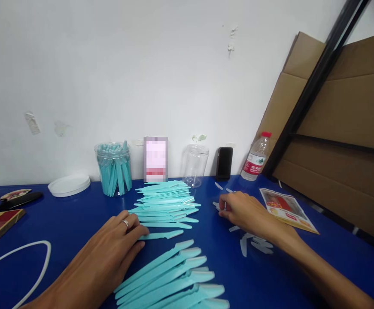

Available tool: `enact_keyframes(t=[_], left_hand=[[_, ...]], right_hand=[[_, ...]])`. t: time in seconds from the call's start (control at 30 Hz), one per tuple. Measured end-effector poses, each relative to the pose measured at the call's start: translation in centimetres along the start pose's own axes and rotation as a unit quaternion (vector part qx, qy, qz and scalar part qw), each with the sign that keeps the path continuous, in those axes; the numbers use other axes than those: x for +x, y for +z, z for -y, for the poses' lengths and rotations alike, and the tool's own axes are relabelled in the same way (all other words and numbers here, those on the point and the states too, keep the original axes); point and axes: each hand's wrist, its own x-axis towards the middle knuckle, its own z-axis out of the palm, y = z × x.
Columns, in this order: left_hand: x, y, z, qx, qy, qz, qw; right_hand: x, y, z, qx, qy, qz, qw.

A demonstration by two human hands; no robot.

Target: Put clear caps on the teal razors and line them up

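My left hand (119,240), with a ring on one finger, is closed on the handle end of a turquoise eyebrow razor (164,235) lying on the blue table. Beyond it lies a stack of the same razors (164,201). A nearer fanned row of razors (174,279) has its blade ends to the right. My right hand (238,210) pinches a small translucent blade cover (217,206), partly hidden by the fingers. Further loose covers (261,245) lie scattered around and below that hand.
Along the wall stand a clear jar of razors (114,171), a pink-screened device (155,159), an uncapped clear jar (196,165), a black phone (224,163) and a water bottle (256,159). A white lid (69,185) and white cable (41,266) lie left; a printed packet (286,208), right.
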Motion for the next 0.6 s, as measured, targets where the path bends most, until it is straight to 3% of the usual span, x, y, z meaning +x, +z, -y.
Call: enact_keyframes(t=[0.1,0.3,0.47,0.6], left_hand=[[0.3,-0.3,-0.3,-0.004,-0.005,0.006,1.0],[0.2,-0.5,-0.7,0.023,-0.012,-0.037,0.999],[-0.4,-0.6,-1.3,-0.024,-0.058,-0.095,0.993],[-0.8,-1.0,-2.3,-0.08,-0.065,-0.103,0.989]], right_hand=[[0.0,0.0,-0.1,0.003,0.003,0.002,1.0],[0.2,0.3,-0.2,0.023,-0.004,0.002,1.0],[0.2,0.7,-0.3,0.094,-0.032,0.018,0.995],[-0.2,0.6,0.0,0.113,-0.049,0.04,0.992]])
